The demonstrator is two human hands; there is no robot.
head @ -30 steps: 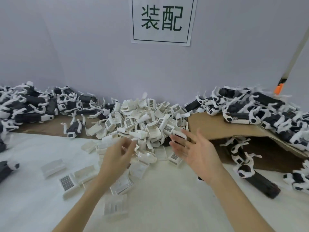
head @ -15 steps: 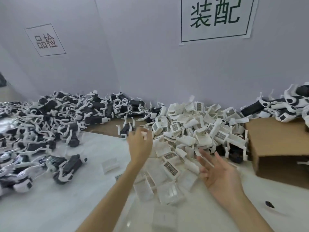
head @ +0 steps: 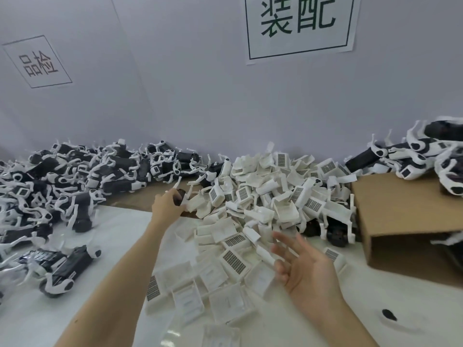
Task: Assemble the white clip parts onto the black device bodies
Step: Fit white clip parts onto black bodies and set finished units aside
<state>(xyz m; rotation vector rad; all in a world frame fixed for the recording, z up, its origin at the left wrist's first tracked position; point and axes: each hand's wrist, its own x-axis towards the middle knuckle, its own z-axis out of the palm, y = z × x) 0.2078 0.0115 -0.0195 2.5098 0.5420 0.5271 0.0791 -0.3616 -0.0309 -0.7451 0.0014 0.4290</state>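
White clip parts (head: pixel 265 211) heaped between black device bodies (head: pixel 75 181) and cardboard box (head: pixel 411 221).

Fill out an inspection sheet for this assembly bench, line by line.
Surface: white table, brown cardboard sheet along the back.
Job's things: heap of white clips in the middle; black bodies with white arms piled at left and right.
Clutter: cardboard box at right; small dark scrap near the front edge.
Grips: left hand holds a dark body at the heap's left edge; right hand open, palm up, over the loose clips.
Cables: nothing seen.
Surroundings: grey wall with two paper signs.
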